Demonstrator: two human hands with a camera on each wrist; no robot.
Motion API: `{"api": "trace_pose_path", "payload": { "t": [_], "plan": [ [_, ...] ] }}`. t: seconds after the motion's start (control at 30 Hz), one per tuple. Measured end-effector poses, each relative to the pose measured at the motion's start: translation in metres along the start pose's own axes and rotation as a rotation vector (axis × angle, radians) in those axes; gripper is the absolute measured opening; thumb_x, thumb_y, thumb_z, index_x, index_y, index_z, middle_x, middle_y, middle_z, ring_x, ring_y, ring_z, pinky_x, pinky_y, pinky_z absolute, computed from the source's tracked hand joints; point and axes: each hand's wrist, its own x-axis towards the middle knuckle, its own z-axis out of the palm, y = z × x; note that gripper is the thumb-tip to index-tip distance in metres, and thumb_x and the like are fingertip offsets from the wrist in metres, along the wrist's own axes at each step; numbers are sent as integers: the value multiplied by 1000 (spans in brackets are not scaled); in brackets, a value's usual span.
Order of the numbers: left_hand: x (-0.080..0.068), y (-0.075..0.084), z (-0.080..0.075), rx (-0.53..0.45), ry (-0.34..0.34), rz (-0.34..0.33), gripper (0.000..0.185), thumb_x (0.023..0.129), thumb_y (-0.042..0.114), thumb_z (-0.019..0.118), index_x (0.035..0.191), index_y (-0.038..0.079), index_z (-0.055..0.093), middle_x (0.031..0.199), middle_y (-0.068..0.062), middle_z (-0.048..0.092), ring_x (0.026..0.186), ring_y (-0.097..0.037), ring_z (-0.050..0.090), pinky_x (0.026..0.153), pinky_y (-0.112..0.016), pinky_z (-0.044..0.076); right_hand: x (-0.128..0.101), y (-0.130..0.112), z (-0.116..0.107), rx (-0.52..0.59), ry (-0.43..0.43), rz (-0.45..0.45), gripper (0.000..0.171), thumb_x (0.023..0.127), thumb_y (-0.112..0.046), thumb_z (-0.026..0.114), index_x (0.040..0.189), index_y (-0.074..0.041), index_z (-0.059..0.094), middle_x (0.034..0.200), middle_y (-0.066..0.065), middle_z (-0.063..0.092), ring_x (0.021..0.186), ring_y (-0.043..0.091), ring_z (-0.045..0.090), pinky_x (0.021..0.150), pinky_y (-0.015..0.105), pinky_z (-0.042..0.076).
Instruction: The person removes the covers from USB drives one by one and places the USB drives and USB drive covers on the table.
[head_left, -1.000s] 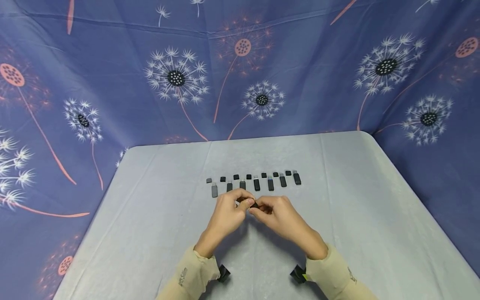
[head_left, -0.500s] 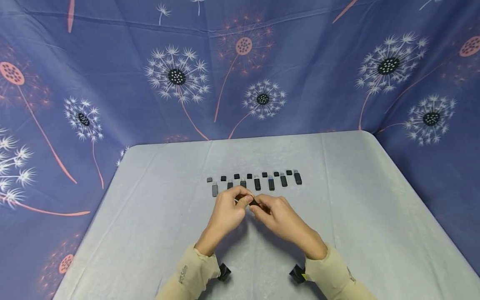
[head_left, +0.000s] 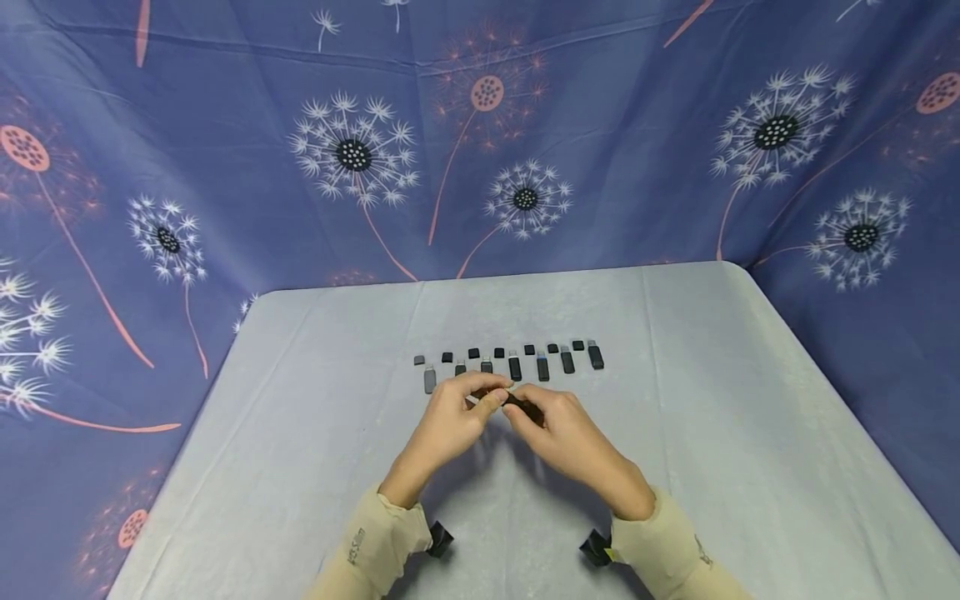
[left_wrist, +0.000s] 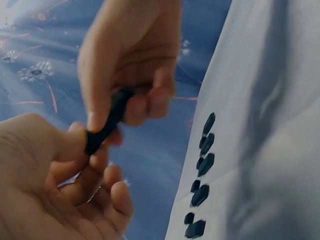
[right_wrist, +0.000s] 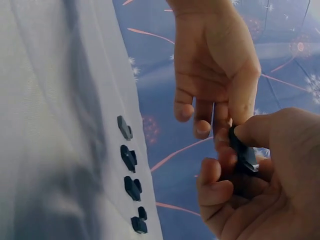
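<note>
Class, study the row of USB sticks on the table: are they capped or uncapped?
Uncapped, where visible. The USB sticks on the table show bare metal plugs, and small black caps lie apart behind them. The hands hide part of the row.

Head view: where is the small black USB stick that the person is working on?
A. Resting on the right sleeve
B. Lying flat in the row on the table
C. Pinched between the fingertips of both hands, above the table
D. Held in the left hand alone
C: the black USB stick is pinched between the left hand and the right hand, in front of the row of sticks and caps on the table.
</note>
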Motion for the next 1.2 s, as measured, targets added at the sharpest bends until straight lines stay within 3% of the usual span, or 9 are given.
{"api": "trace_pose_path", "payload": {
  "t": [0.17, 0.47, 0.73, 1.0, 1.2],
  "plan": [
    [1, -4, -6, 23, -59, 17, 9, 98, 23, 72, 103, 22, 80, 100, 9, 77, 88, -7, 68, 75, -28, 55, -1, 2, 2, -9, -21, 5, 13, 103, -19, 65, 92, -15, 68, 70, -11, 50, 57, 1, 43, 51, 21, 40],
    [2, -4, -7, 24, -11, -7, 8, 96, 18, 74, 96, 20, 82, 90, 9, 78, 78, -3, 69, 69, -26, 56, 0, 1, 1, -19, -78, -73, 16, 107, -18, 57, 108, -9, 69, 73, -10, 50, 60, 0, 43, 54, 22, 43],
    [2, -1, -6, -14, 3, -56, 10, 96, 12, 73, 94, 17, 82, 90, 3, 79, 79, -6, 70, 69, -26, 57, 1, 1, -1, -10, -78, -95, 12, 107, -17, 57, 107, -14, 68, 71, -11, 47, 57, -1, 39, 51, 21, 40],
    [3, 1, -1, 10, 40, -75, 13, 98, 10, 70, 94, 16, 81, 86, 0, 77, 56, -10, 52, 51, -22, 39, 0, 1, 1, -40, -66, -74, 17, 108, -17, 56, 115, -11, 70, 72, -11, 48, 59, -1, 39, 56, 22, 42],
    [4, 3, 0, 52, 65, -52, 13, 98, 7, 69, 94, 13, 80, 89, -3, 77, 55, -10, 50, 51, -22, 39, 3, 0, 1, -75, -52, -55, 16, 107, -18, 58, 111, -9, 71, 70, -12, 45, 58, -1, 38, 55, 21, 40]
  ]
}}
